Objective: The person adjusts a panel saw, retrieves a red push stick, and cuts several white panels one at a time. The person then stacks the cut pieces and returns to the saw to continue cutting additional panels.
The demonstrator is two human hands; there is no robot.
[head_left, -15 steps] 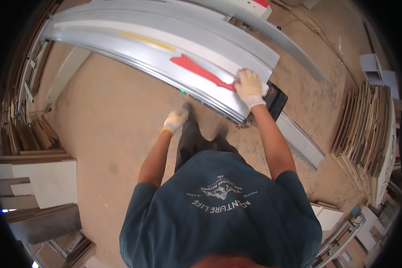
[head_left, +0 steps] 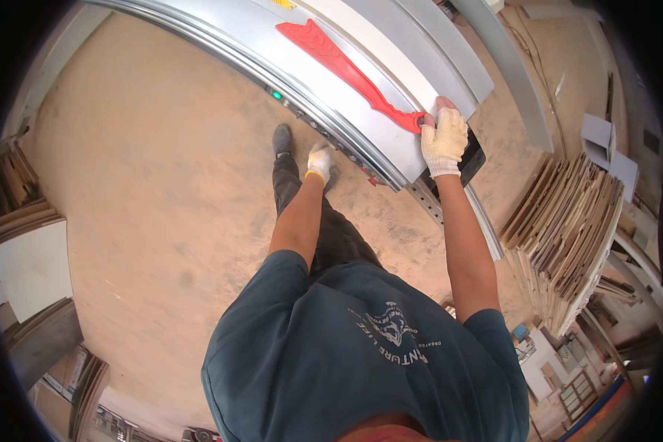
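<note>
Both gloved hands have shifted: the right hand [head_left: 445, 140] now clasps the red push stick [head_left: 346, 68] handle upper right, while the left hand [head_left: 319, 160], loosely curled and empty, hangs at centre.

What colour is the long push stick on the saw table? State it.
Bright red; the push stick shows clearly in the head view, right hand at its end.

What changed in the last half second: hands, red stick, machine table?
The view swung, so the machine table now sits higher and further right in frame. The right hand followed it and stays closed on the handle end of the red push stick. The left hand stays low by the table's front edge, holding nothing visible. Wood stacks unchanged.
</note>
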